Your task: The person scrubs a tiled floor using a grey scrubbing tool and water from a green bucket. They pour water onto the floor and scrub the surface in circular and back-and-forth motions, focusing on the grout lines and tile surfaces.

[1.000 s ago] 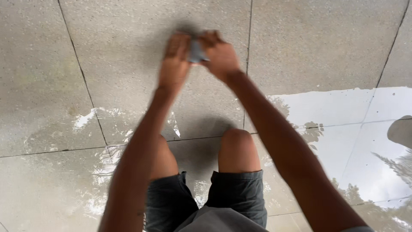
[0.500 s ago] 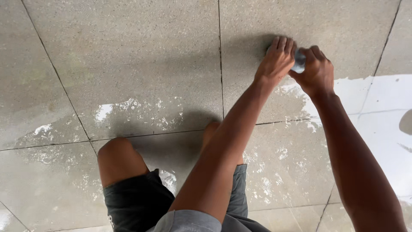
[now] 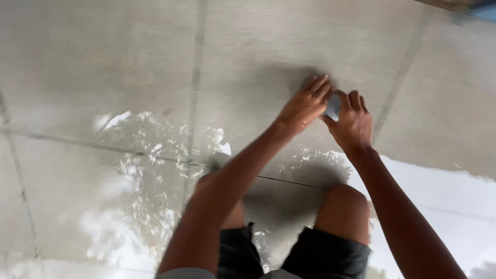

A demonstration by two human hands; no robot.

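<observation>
Both hands press a small pale blue pad (image 3: pixel 333 106) flat on the grey tiled floor (image 3: pixel 103 67), right of the middle and far from the knees (image 3: pixel 347 204) — the left hand (image 3: pixel 305 106) lies over its left side, fingers together. The right hand (image 3: pixel 354 121) is closed around its right edge, while wet, shiny patches (image 3: pixel 139 155) cover the tiles nearer the person.

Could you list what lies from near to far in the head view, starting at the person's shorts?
Dark shorts → bare knee → wet patch of floor tiles → right hand and left hand on a small pale blue object → drier grey tiles.
</observation>
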